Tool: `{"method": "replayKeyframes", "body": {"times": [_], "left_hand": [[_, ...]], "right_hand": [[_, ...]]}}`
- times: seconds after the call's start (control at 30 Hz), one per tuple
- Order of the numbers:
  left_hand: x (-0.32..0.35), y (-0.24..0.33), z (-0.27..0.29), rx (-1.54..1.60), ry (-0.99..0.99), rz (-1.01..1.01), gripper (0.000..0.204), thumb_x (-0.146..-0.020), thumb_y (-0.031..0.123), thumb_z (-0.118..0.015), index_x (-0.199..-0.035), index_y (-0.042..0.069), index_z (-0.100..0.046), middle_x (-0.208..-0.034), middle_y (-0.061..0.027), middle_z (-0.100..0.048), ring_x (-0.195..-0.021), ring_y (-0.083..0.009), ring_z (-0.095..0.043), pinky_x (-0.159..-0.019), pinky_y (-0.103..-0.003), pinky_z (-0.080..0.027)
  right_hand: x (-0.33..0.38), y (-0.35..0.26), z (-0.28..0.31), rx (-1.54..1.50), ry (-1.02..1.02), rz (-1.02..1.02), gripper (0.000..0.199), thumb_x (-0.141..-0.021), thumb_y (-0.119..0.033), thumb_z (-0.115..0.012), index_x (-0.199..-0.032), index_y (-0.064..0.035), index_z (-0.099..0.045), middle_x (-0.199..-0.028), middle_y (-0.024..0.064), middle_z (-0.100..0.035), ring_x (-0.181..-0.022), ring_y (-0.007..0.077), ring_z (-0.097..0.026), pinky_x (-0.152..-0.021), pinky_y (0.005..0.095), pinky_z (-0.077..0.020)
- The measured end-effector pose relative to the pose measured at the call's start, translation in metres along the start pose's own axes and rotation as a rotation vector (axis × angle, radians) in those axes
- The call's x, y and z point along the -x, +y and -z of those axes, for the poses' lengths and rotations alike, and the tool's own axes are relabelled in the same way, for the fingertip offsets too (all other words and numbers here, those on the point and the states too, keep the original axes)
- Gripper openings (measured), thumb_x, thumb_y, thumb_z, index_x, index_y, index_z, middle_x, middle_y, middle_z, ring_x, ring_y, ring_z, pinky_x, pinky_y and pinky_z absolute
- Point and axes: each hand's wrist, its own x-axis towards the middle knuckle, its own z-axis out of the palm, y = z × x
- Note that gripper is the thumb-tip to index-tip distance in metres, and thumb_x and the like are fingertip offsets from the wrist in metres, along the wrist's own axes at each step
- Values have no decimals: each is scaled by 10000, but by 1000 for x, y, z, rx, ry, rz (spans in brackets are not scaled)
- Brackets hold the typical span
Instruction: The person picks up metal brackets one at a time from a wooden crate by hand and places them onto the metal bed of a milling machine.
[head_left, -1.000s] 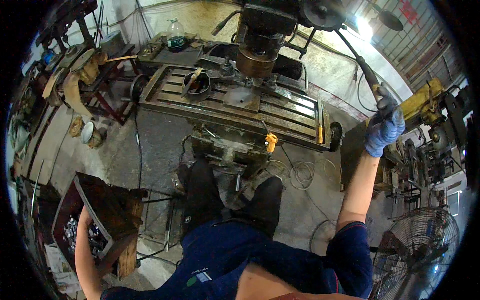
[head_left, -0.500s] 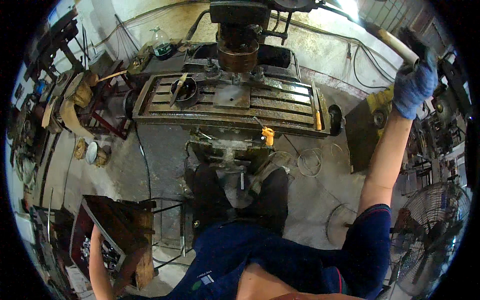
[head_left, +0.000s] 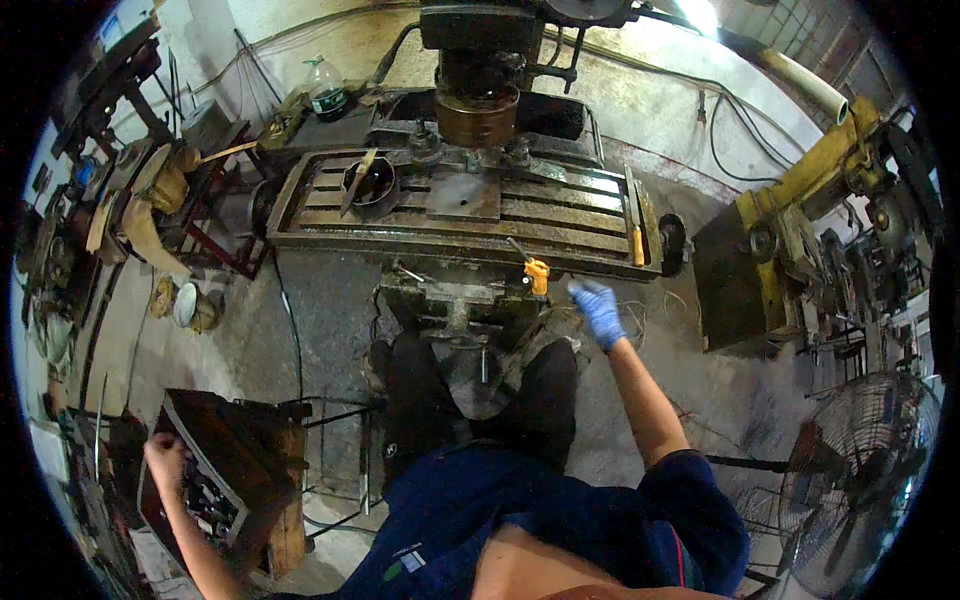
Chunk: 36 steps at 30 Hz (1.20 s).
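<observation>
Lowered from upper right: gloved right hand (head_left: 598,310), loosely open, empty, beside yellow crank handle (head_left: 537,274) at centre. Rigid, probably oily; grasp knob firmly. Left hand (head_left: 163,452) rests on wooden crate (head_left: 262,465), lower left; grip indiscernible.

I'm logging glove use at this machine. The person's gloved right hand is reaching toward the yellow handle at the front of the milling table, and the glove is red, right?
Not quite: the glove is blue, not red. The head view shows the right hand in a blue glove, close beside the yellow handle at the front of the milling table.
</observation>
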Motion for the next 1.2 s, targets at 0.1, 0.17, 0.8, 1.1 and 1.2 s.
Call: {"method": "replayKeyframes", "body": {"times": [0.1,0.17,0.8,1.1,1.2], "left_hand": [[29,-17,47,713,223,-89,140,-800,111,-587,-888,3,-579,-739,-26,-580,-585,-113,-530,-516,-244,-426],[52,-7,58,1002,242,-147,208,-833,147,-572,-990,12,-560,-877,-39,-580,-740,-132,-557,-643,-262,-463],[124,320,-223,1604,-968,-214,224,-817,51,-540,-1022,7,-463,-737,-53,-521,-573,-179,-582,-667,-412,-538],[106,280,-222,1378,-765,-145,240,-764,13,-509,-1004,24,-502,-771,-26,-495,-507,-113,-482,-540,-283,-500],[100,276,-224,1378,-730,-132,224,-755,38,-506,-980,34,-513,-815,-35,-501,-493,-107,-453,-510,-266,-475]], "right_hand": [[-21,41,-41,-210,-212,-195,367,-762,-297,-669,-1010,-35,-604,-868,19,-598,-754,129,-525,-641,265,-416],[-23,40,-67,-162,-221,-221,351,-772,-317,-648,-1006,-59,-606,-858,0,-598,-774,105,-518,-695,247,-388],[23,-131,-53,1000,-87,319,483,-713,-485,-593,-915,-46,-597,-814,188,-628,-798,364,-594,-701,410,-464],[-63,-159,-105,1295,-122,289,517,-745,-500,-507,-780,-2,-643,-789,224,-615,-772,351,-606,-695,410,-473],[-69,-167,-113,1232,-51,256,483,-732,-471,-529,-739,-3,-646,-769,220,-613,-760,354,-608,-689,413,-472]]}}
